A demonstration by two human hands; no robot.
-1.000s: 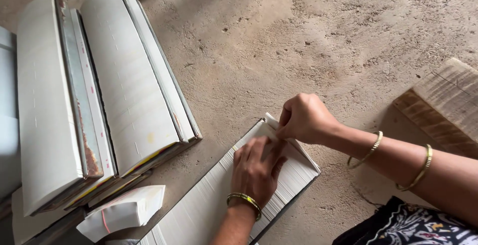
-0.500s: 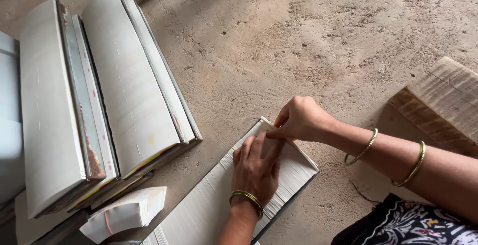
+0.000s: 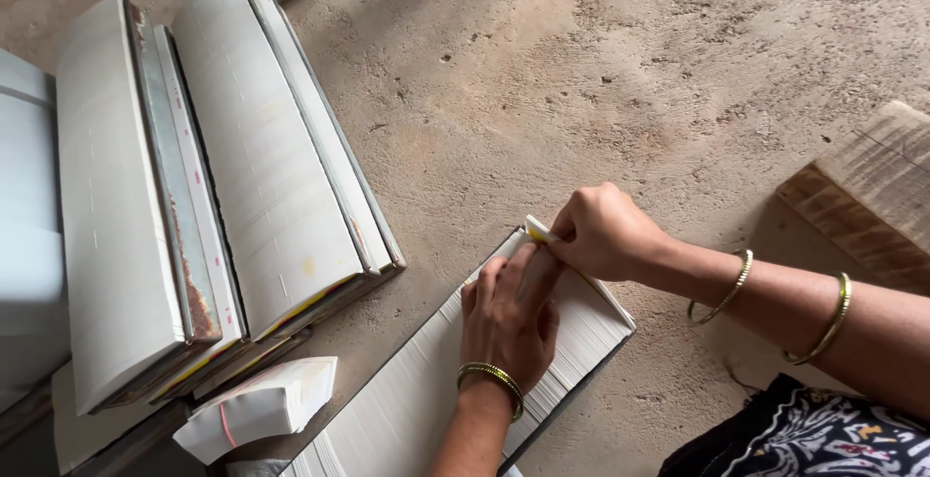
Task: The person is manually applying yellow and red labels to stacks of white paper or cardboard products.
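Observation:
A long white book block (image 3: 407, 409) lies on the concrete floor, page edges up, running from the bottom centre toward the upper right. My left hand (image 3: 509, 320) rests flat on its far end with fingers stretched out and a gold bangle at the wrist. My right hand (image 3: 603, 235) comes in from the right, wearing two bangles. Its fingertips pinch the upturned corner of the cover sheet (image 3: 536, 230), which shows a yellow edge, at the block's top end. The two hands touch at the fingertips.
Several more white book blocks (image 3: 266, 167) lean in a row at the left. A small folded bundle of pages (image 3: 262, 407) lies in front of them. A wooden block (image 3: 872, 196) sits at the right edge, and patterned cloth (image 3: 804, 438) shows at the bottom right.
My right hand has slid slightly down and left along the block's end, still pinching the corner. My left hand has stayed pressed on the block.

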